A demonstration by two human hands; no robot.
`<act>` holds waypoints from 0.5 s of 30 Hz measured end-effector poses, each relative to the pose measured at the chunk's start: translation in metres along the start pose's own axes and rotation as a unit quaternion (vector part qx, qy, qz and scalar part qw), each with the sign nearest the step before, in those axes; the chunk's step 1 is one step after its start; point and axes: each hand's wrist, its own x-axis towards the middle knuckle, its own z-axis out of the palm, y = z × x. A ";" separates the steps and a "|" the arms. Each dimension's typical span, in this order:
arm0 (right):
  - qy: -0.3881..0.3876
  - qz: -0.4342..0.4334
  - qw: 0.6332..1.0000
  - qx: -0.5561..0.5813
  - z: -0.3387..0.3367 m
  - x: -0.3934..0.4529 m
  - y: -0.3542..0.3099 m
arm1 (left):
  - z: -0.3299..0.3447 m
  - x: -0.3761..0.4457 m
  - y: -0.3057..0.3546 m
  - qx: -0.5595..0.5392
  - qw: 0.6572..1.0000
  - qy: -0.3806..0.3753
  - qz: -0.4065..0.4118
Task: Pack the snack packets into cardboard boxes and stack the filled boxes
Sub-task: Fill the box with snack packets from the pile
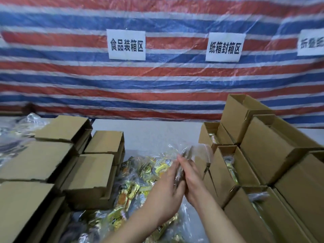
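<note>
Hands together mid-frame over the bench [157, 134]: my left hand [164, 192] and right hand [191, 179] press a small stack of packets [180, 174] between them, edge-on to the camera. Left fingers [172, 170] lie fairly straight along one side of the stack, right fingers [183, 161] straight along the other, so the stack is sandwiched rather than wrapped; exact count of packets I cannot tell, too blurred. Crinkled clear plastic [177, 148] sticks up just behind my fingertips. Loose pile of yellow and gold packets [138, 174] lies on the bench under and left of my hands, partly inside clear bags. Closed boxes [91, 172] are stacked in low piles on the left, flat lids up, running from near edge to the back. Open boxes [228, 165] stand on the right, close beside my right hand; gold packets show inside a few of them [231, 172]. Taller boxes [273, 146] are piled behind and further right. More clear bags [15, 130] sit at far left. Striped red, white and blue tarp [157, 81] hangs behind the bench with white paper signs [126, 44] taped on, printed in black characters.
</note>
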 end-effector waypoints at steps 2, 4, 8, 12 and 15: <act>0.005 0.008 1.000 -0.004 0.004 -0.009 0.000 | -0.006 -0.010 0.001 0.033 0.999 0.003 0.016; 0.006 0.012 1.000 -0.022 0.007 -0.016 0.000 | -0.011 -0.016 0.001 0.058 0.998 0.007 0.026; -0.021 0.007 0.999 -0.040 0.006 -0.028 0.001 | -0.021 -0.031 -0.003 0.044 0.998 -0.012 0.036; -0.051 -0.017 0.998 -0.023 -0.006 -0.041 -0.003 | -0.035 -0.048 -0.028 -0.045 0.998 -0.032 -0.036; -0.058 -0.021 0.997 -0.051 -0.019 -0.056 -0.003 | -0.039 -0.076 -0.071 -0.048 0.992 -0.062 -0.102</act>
